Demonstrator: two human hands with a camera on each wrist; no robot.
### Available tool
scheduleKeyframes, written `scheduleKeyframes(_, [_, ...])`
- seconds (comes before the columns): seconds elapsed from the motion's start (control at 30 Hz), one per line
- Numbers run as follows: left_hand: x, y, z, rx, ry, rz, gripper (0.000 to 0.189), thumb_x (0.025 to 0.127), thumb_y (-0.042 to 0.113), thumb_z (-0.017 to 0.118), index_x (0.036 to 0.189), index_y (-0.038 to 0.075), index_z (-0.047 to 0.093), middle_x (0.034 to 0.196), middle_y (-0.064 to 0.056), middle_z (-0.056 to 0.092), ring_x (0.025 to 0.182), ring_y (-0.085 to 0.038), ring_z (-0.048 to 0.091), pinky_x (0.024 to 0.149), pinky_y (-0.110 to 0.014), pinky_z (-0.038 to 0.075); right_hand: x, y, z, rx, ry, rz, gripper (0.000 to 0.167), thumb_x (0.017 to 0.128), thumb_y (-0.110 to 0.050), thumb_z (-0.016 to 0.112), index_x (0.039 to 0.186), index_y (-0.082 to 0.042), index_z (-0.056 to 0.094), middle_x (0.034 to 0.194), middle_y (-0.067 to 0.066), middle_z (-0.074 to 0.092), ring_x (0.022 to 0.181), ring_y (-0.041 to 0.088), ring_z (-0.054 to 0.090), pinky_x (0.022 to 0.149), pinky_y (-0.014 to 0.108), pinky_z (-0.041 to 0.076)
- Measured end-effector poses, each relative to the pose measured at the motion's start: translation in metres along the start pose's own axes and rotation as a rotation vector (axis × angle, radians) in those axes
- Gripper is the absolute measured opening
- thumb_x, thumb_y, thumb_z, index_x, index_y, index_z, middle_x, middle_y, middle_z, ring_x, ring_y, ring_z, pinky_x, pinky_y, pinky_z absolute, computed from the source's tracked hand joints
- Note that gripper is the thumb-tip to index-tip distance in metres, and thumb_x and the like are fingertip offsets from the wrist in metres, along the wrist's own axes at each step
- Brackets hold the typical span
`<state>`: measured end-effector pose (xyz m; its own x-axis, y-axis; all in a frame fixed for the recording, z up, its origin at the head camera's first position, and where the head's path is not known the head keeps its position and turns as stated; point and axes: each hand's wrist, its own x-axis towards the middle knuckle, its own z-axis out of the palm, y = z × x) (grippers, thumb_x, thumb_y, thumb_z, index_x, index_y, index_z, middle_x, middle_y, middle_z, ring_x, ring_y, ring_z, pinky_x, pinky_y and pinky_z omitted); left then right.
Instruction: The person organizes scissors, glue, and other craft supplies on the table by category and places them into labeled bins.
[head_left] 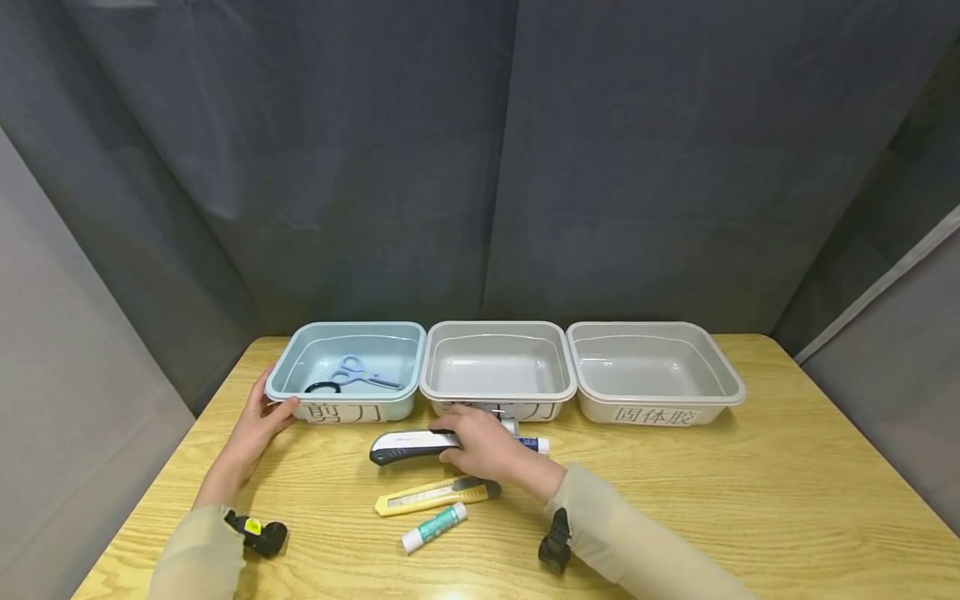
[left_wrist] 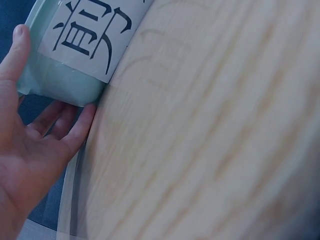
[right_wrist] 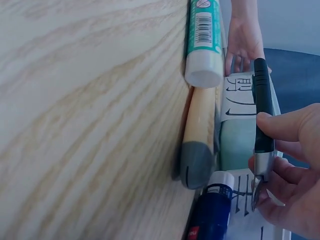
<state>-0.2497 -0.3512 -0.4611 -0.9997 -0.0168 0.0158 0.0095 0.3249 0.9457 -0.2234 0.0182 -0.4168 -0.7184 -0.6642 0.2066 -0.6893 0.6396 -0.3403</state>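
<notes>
My right hand (head_left: 483, 442) holds a white-and-black utility knife (head_left: 411, 445) above the table, in front of the middle bin. In the right wrist view, thumb and fingers pinch the knife (right_wrist: 263, 107) near its metal end. At the left, my left hand (head_left: 258, 425) grips the front left corner of a light blue bin (head_left: 397, 407), thumb at the rim and fingers along the side. Inside lie blue scissors (head_left: 363, 375) and a black ring-shaped handle (head_left: 322, 387). A yellow utility knife (head_left: 427, 497) and a green-and-white glue stick (head_left: 435, 527) lie nearer me.
A blue glue stick (head_left: 534, 445) lies partly behind my right hand. Two grey bins stand right of the blue one: the middle bin (head_left: 498, 397) and the right bin (head_left: 660, 400). All three carry front labels. A dark curtain (head_left: 495, 167) hangs behind the wooden table (head_left: 675, 492).
</notes>
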Motion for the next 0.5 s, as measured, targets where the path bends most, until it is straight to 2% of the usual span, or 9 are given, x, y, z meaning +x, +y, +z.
scheduleKeyframes(0.23, [-0.001,0.001,0.0,-0.001,-0.002,-0.006,0.078,0.092,0.037,0.05,0.146,0.031,-0.006,0.145,-0.02,0.016,0.112,-0.011,0.037,0.083,-0.013,0.045,-0.005,0.0,-0.008,0.032,0.046,-0.021,0.041,0.079,-0.024,0.069,0.117,-0.011,0.061,0.112,0.003,0.061,0.102,0.018,0.057,0.088,0.033,0.045])
scheduleKeyframes(0.5, [-0.004,0.009,0.002,-0.005,-0.009,-0.018,0.079,0.093,0.034,0.05,0.146,0.027,-0.007,0.146,-0.021,0.014,0.117,-0.02,0.034,0.085,-0.015,0.045,-0.007,0.004,-0.024,0.072,0.099,-0.04,0.038,0.079,-0.024,0.07,0.113,-0.009,0.062,0.101,0.001,0.062,0.088,0.012,0.056,0.079,0.028,0.047])
